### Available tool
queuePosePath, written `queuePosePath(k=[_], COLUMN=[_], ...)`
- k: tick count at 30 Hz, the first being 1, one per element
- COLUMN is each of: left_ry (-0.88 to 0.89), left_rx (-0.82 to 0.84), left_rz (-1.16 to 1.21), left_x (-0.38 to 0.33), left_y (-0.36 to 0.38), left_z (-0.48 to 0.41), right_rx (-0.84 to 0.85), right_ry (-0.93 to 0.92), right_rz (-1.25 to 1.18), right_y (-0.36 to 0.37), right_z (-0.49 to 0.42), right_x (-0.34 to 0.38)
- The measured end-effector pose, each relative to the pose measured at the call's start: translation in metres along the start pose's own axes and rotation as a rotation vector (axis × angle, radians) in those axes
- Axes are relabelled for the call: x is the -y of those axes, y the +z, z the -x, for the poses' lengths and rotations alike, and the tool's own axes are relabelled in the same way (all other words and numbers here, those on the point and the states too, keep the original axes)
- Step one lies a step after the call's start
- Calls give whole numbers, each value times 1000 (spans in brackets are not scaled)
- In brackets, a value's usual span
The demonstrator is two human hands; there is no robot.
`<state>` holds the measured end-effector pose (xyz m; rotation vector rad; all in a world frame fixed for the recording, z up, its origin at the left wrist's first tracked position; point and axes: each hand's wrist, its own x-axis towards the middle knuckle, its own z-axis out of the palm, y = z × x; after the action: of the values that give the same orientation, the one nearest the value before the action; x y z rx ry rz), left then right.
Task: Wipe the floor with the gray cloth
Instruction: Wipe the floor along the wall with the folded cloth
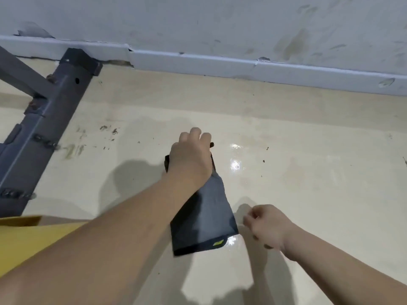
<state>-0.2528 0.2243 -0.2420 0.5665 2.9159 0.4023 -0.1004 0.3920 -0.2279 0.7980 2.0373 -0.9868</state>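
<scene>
Your left hand [189, 157] reaches across the middle of the pale, glossy floor [308, 172], fingers clenched on the far end of the gray cloth [207, 219]. The cloth hangs limp toward you, its near hem with a small yellow-green tag at or just above the floor; blur hides which. Your right hand [267, 226] sits just right of that hem, fingers loosely curled, grasping nothing. The cloth looks light, soft and floppy: bunch it under a flat palm to wipe.
</scene>
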Motion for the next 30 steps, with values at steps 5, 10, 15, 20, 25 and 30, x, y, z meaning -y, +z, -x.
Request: queuePosePath(k=[5, 10, 15, 20, 25, 30], left_ry=[-75, -18, 159, -19, -88, 507], left_rx=[291, 202, 230, 174, 183, 207], left_rz=[-133, -69, -210, -290, -176, -203], left_x=[-3, 13, 54, 51, -21, -46], left_y=[101, 130, 107, 96, 116, 138], left_z=[65, 62, -27, -111, -120, -49], right_rx=[-262, -320, -315, -305, -320, -215], right_ry=[-135, -210, -125, -66, -113, -171], right_rz=[117, 406, 561, 633, 559, 181], right_y=[-21, -31, -32, -32, -36, -61], right_z=[-45, -84, -118, -128, -124, -115], right_x=[16, 24, 27, 32, 25, 2])
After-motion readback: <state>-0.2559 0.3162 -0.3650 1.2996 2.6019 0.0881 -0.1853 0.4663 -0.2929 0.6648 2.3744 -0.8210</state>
